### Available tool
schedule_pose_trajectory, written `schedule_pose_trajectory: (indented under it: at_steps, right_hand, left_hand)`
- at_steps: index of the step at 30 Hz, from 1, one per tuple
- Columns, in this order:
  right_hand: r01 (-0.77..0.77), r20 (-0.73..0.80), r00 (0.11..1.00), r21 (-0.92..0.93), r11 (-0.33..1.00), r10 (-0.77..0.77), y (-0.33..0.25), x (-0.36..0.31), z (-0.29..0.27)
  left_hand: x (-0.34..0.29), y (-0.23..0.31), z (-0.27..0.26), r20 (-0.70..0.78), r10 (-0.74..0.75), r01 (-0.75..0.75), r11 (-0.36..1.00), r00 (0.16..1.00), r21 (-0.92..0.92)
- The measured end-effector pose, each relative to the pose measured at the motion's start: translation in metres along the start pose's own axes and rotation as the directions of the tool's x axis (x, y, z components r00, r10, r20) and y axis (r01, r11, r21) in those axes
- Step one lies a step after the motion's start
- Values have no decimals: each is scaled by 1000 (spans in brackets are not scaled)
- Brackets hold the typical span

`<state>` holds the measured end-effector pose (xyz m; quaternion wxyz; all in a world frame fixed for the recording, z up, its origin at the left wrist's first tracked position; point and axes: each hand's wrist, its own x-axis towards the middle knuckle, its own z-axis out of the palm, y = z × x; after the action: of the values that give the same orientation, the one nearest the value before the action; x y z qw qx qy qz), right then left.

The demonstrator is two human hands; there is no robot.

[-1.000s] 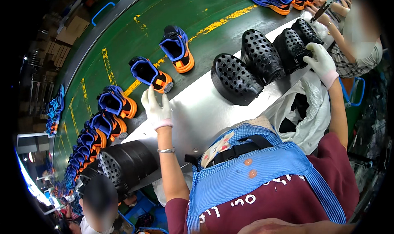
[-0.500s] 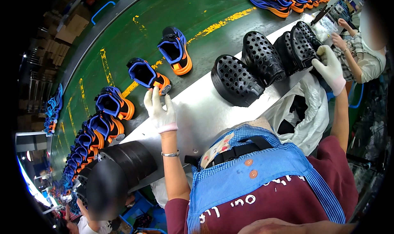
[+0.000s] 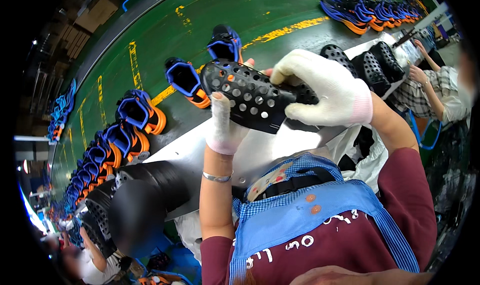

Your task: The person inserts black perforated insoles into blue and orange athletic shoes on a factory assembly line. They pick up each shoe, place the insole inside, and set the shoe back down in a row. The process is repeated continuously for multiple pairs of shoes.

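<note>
My left hand, in a white glove with bare fingertips, grips a black perforated plastic shoe insert from below, its thumb on the near side. My gloved right hand closes round the insert's right end, thumb below and fingers above; whether a second insert is also in its grasp I cannot tell. The piece is held tilted above the metal ledge. Just beyond my left hand stand two blue, black and orange sneakers, a nearer sneaker and a farther sneaker, the latter partly hidden by the insert.
More black inserts stand at the ledge's right end. Several sneakers line the green surface on the left; another shoe row is far right. Black inserts lie lower left. A white bag hangs near me. A co-worker is right.
My left hand has left the sneaker and now holds an insert. My right hand has come in from the far right onto that insert, which has been lifted off the ledge.
</note>
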<state>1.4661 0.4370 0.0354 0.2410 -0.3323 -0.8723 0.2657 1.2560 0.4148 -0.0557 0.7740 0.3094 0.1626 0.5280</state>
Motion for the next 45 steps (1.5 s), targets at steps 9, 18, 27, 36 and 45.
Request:
schedule_pose_trajectory:
  at_steps: [9,18,27,36,45]
  right_hand:
    - [-166,243,943,-251,954,228,10,48,33]
    - [-162,275,923,-360,919,270,18,75,35]
    - [57,257,966,-351,934,38,5,54,29]
    - [113,167,984,-365,924,-54,0,37,26]
    - [42,199,979,-419,907,46,5,30,40]
  left_hand:
    - [-1,-16,-54,-314,201,-205,979,928,20]
    - [24,-12,-67,-388,174,-220,972,905,-77]
    - [16,-3,-76,-26,205,-179,776,978,-605]
    - [6,1,-62,8,286,-254,863,958,-437]
    - [13,-8,-37,-178,219,-268,905,959,-331]
